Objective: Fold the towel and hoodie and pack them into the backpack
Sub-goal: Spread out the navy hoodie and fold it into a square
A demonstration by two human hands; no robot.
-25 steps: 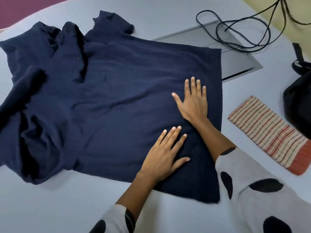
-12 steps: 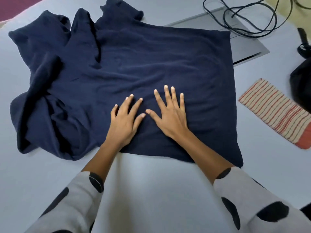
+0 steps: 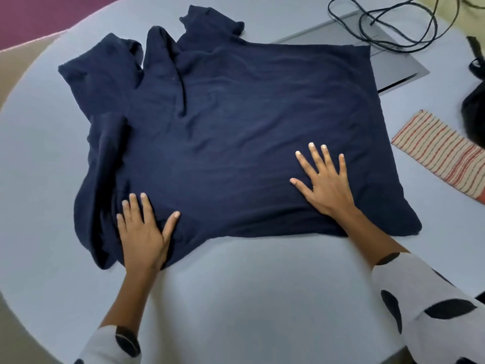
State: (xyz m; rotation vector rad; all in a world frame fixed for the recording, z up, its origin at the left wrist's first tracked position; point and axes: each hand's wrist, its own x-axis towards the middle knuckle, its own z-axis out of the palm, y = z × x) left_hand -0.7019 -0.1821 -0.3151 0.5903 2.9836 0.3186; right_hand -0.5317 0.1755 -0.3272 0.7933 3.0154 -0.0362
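A navy hoodie (image 3: 236,132) lies spread flat across the pale round table (image 3: 249,298), its hood and bunched sleeves toward the left and far side. My left hand (image 3: 143,232) rests flat with fingers straight on the hoodie's near left corner. My right hand (image 3: 324,182) presses flat with spread fingers on the near right part of the fabric. A folded towel (image 3: 438,156) with red and beige stripes lies on the table to the right of the hoodie. The black backpack (image 3: 473,111) shows only partly at the right edge.
A grey laptop (image 3: 393,64) lies closed at the far right, partly under the hoodie's edge, with a black cable (image 3: 380,24) looped on top. The table's curved edge runs along the left and near sides.
My hands were close together near the hoodie's middle; now they have slid apart, the left toward the near left corner and the right toward the near right. The fabric between them looks smoother.
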